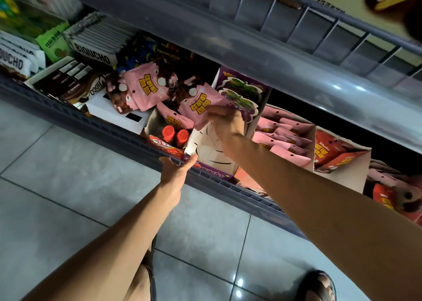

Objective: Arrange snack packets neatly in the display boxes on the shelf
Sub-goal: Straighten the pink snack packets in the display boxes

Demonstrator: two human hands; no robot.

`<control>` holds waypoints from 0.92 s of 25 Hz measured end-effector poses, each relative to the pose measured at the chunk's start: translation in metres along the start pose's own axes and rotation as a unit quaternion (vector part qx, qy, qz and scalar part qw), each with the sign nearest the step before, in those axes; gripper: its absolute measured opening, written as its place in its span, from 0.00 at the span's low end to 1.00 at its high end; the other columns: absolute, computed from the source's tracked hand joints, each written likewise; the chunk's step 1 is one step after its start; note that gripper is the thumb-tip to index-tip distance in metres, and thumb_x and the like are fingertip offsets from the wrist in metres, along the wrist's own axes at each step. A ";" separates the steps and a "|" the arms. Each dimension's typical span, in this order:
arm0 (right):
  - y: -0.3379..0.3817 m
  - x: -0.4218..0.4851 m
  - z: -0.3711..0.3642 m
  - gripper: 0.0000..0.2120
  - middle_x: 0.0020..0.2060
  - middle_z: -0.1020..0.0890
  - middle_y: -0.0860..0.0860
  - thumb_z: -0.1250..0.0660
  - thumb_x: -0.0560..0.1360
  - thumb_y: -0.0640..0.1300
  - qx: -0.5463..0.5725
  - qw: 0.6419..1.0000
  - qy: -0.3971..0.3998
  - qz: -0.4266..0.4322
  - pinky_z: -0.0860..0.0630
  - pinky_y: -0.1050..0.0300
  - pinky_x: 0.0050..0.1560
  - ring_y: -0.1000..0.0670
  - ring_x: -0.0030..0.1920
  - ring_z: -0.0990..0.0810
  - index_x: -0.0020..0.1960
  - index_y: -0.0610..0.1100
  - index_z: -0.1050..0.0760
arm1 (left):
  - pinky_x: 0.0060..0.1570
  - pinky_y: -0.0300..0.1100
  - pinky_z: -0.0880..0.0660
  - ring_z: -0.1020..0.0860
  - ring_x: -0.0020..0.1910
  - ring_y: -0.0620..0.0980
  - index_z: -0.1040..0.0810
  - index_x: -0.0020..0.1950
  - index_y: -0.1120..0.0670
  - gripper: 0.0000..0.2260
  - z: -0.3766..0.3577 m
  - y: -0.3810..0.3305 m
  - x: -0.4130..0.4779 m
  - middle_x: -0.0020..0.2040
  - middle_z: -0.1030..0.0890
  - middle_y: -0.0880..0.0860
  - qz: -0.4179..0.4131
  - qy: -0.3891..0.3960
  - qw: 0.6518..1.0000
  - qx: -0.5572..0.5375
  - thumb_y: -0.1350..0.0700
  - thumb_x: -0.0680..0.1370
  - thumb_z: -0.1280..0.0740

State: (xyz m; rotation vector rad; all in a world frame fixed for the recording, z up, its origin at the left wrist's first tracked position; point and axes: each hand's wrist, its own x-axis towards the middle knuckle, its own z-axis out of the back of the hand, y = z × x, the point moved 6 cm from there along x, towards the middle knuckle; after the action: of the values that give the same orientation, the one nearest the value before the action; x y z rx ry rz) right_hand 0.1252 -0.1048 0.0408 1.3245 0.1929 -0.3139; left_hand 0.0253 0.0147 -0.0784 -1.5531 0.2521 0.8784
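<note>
My right hand [225, 120] pinches a pink snack packet [201, 103] with yellow lettering, lifted above a purple-trimmed display box [212, 149] on the lower shelf. My left hand [177, 168] grips the front lower corner of that box at the shelf's edge. More pink packets [146, 88] lie in a loose heap to the left. A second pink packet [175, 120] leans beside two red-capped bottles [174, 135]. Purple grape-shaped packets [239, 95] stand at the back of the box.
To the right, a cardboard box [303, 140] holds several upright pink packets; beyond it is a box of red packets [335, 152]. Chocolate boxes [68, 81] and Biqucho boxes [96, 49] fill the left. An upper shelf [251, 56] overhangs. Grey floor tiles [68, 186] lie below.
</note>
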 end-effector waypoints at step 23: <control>0.025 -0.114 0.206 0.11 0.44 0.14 0.58 0.28 0.73 0.35 -0.466 0.809 -0.089 0.346 0.21 0.61 0.47 0.60 0.42 0.17 0.45 0.51 0.15 | 0.76 0.57 0.39 0.37 0.77 0.62 0.55 0.82 0.50 0.50 -0.001 0.003 -0.004 0.79 0.39 0.57 0.061 0.037 0.996 -0.048 0.44 0.71 0.24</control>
State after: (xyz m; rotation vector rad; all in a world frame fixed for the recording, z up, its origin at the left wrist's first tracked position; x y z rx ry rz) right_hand 0.0177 -0.2861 0.1480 0.3074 -0.2847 0.2764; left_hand 0.0212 0.0123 -0.0778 -1.6748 0.3658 0.9393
